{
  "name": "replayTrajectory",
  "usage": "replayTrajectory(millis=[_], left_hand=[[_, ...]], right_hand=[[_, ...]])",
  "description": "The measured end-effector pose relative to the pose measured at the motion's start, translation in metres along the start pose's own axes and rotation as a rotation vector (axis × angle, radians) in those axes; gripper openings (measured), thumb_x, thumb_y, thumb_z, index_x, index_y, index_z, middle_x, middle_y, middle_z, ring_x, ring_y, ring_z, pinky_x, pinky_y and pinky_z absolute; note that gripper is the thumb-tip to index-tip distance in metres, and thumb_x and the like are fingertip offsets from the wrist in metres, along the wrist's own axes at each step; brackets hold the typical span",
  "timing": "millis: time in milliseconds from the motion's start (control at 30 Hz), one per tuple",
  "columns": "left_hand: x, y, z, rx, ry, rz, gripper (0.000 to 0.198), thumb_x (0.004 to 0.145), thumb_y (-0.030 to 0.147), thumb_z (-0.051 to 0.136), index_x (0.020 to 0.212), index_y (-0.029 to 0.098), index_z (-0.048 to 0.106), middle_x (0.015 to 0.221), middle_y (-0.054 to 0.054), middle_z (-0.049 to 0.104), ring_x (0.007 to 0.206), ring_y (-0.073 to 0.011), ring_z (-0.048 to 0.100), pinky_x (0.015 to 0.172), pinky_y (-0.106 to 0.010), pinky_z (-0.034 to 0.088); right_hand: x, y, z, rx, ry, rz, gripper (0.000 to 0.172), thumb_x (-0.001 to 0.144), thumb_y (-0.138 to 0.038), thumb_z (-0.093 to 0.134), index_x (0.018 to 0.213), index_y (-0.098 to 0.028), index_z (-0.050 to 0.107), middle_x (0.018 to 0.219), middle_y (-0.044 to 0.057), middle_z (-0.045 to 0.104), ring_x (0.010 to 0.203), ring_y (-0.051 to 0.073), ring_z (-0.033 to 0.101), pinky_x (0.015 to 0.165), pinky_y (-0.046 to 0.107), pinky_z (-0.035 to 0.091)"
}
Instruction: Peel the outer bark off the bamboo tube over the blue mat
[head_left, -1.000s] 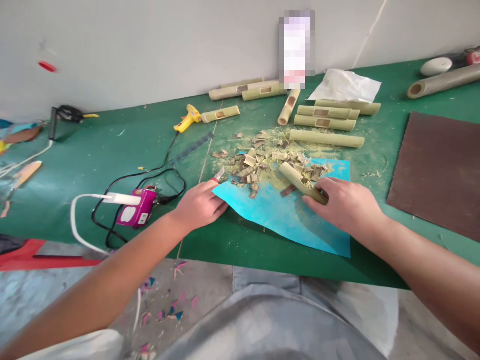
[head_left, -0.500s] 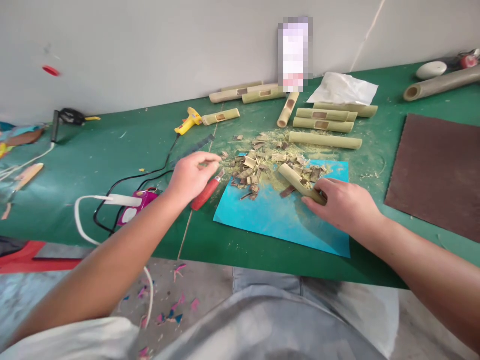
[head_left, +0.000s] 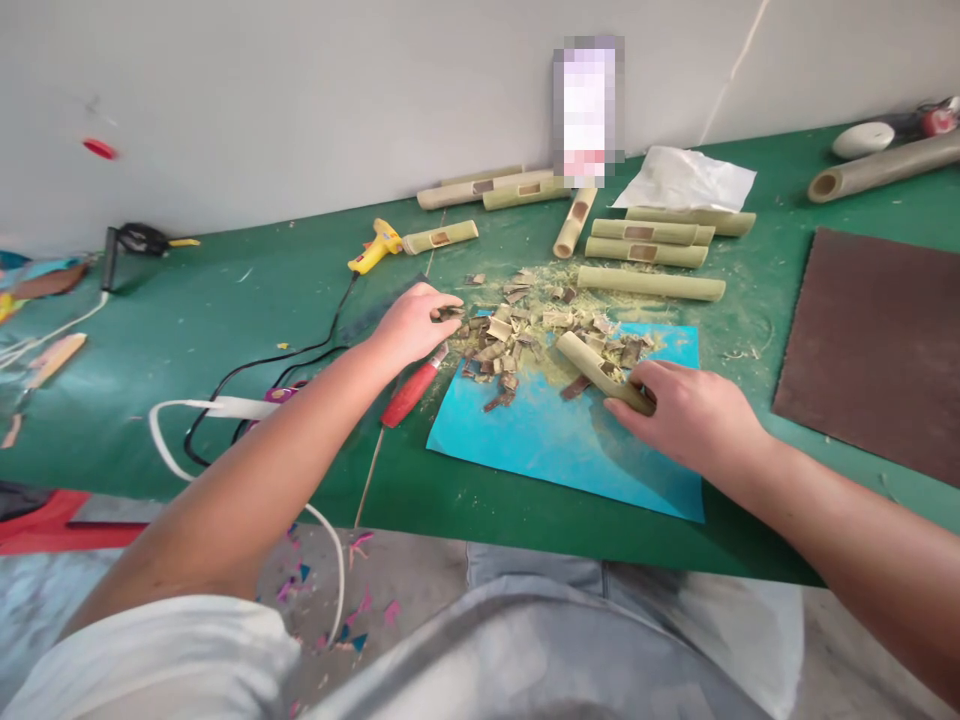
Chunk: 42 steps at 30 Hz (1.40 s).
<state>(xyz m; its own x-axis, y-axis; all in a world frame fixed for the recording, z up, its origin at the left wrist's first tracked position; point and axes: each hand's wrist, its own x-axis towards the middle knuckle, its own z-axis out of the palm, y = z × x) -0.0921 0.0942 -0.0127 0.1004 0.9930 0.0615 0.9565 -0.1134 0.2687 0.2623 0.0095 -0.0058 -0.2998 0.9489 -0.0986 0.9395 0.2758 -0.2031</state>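
My right hand point(head_left: 686, 415) is closed round the lower end of a short bamboo tube point(head_left: 581, 352). The tube slants over a blue sheet point(head_left: 525, 440), and its side has a cut-out opening, partly hidden by my fingers. At the left edge of a heap of bamboo chips point(head_left: 499, 345), my left hand point(head_left: 416, 325) has thumb and fingertips closed about a small dark bamboo chip point(head_left: 448, 313). Just below that hand lies a red-handled knife point(head_left: 409, 393), its short blade pointing up toward the chips.
Several notched bamboo tubes point(head_left: 645, 252) lie behind the chips, beside a white crumpled sheet point(head_left: 686, 180). A yellow glue gun point(head_left: 375, 247) stands at the back left, its cord running to a purple power block point(head_left: 281, 393) partly behind my forearm. At right are a brown mat point(head_left: 874, 350) and a thicker tube point(head_left: 885, 168).
My left hand has moved right and slightly forward, and its fingertips now surround a chip at the heap's edge. The right hand holds the tube in nearly the same place.
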Motion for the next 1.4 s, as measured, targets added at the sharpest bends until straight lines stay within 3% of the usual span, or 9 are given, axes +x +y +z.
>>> replayTrajectory(millis=[400,533,600,667,767,900,1067,1233,1400], left_hand=[[-0.003,0.006,-0.002,-0.241,0.051,-0.017,0.027,0.066,0.030,0.065,0.088,0.015,0.072,0.086,-0.005,0.065,0.076,-0.0162,0.060,0.077,-0.029,0.052],[-0.017,0.024,-0.017,-0.413,-0.123,-0.044,0.035,0.066,0.036,0.071,0.094,0.015,0.072,0.085,-0.005,0.068,0.078,-0.0178,0.063,0.077,-0.031,0.053],[-0.023,0.032,-0.023,-0.474,-0.181,-0.013,0.042,0.068,0.040,0.072,0.103,0.016,0.070,0.096,-0.007,0.070,0.086,-0.0199,0.065,0.082,-0.034,0.054],[-0.026,0.035,-0.022,-0.485,-0.124,0.033,0.052,0.074,0.044,0.069,0.118,0.018,0.065,0.119,-0.010,0.065,0.104,-0.0234,0.063,0.092,-0.038,0.051],[-0.027,0.036,-0.011,-0.393,-0.090,0.087,0.065,0.082,0.048,0.059,0.139,0.019,0.047,0.149,-0.012,0.041,0.135,-0.0279,0.042,0.112,-0.046,0.036],[-0.035,0.044,0.000,-0.237,-0.208,0.142,0.070,0.085,0.050,0.056,0.146,0.019,0.038,0.155,-0.010,0.032,0.145,-0.0282,0.025,0.120,-0.048,0.020],[-0.046,0.055,-0.009,-0.352,-0.152,0.124,0.060,0.087,0.047,0.055,0.140,0.020,0.047,0.144,-0.012,0.048,0.123,-0.0263,0.055,0.106,-0.043,0.043],[-0.007,0.037,-0.006,-0.338,0.080,0.000,0.049,0.087,0.037,0.055,0.129,0.014,0.057,0.126,-0.012,0.063,0.104,-0.0220,0.063,0.095,-0.037,0.050],[0.051,0.015,0.010,-0.024,0.055,-0.037,0.053,0.076,0.021,0.061,0.128,0.011,0.060,0.130,-0.015,0.058,0.109,-0.0261,0.060,0.100,-0.037,0.046]], right_hand=[[0.000,0.001,0.000,0.003,-0.008,-0.019,0.033,0.083,-0.054,0.044,0.076,-0.023,0.052,0.077,0.003,0.062,0.061,0.015,0.051,0.051,0.029,0.023],[0.000,0.002,0.000,0.013,-0.011,-0.025,0.032,0.084,-0.053,0.045,0.076,-0.023,0.052,0.077,0.002,0.062,0.061,0.015,0.052,0.051,0.029,0.023],[0.000,0.002,0.000,0.012,-0.006,-0.026,0.032,0.084,-0.053,0.045,0.077,-0.023,0.052,0.077,0.002,0.062,0.062,0.015,0.052,0.051,0.029,0.024],[0.000,0.001,0.000,0.007,0.001,-0.026,0.032,0.084,-0.054,0.045,0.077,-0.023,0.053,0.077,0.002,0.062,0.062,0.016,0.052,0.051,0.029,0.024],[0.000,0.000,-0.001,0.000,0.002,-0.021,0.032,0.084,-0.053,0.045,0.077,-0.023,0.052,0.077,0.003,0.063,0.062,0.016,0.053,0.051,0.029,0.023],[0.000,-0.001,-0.002,0.001,-0.009,-0.018,0.031,0.084,-0.053,0.045,0.077,-0.023,0.053,0.078,0.003,0.064,0.062,0.016,0.053,0.051,0.029,0.023],[0.000,0.000,-0.001,-0.001,-0.009,-0.019,0.031,0.084,-0.053,0.045,0.078,-0.023,0.052,0.078,0.003,0.063,0.062,0.017,0.054,0.051,0.029,0.023],[0.000,0.000,-0.001,-0.003,-0.002,-0.028,0.031,0.084,-0.053,0.045,0.076,-0.023,0.050,0.077,0.003,0.063,0.062,0.016,0.054,0.051,0.028,0.022],[0.000,0.000,-0.001,0.007,-0.016,-0.020,0.031,0.084,-0.052,0.045,0.076,-0.023,0.051,0.078,0.002,0.063,0.063,0.016,0.054,0.052,0.029,0.024]])
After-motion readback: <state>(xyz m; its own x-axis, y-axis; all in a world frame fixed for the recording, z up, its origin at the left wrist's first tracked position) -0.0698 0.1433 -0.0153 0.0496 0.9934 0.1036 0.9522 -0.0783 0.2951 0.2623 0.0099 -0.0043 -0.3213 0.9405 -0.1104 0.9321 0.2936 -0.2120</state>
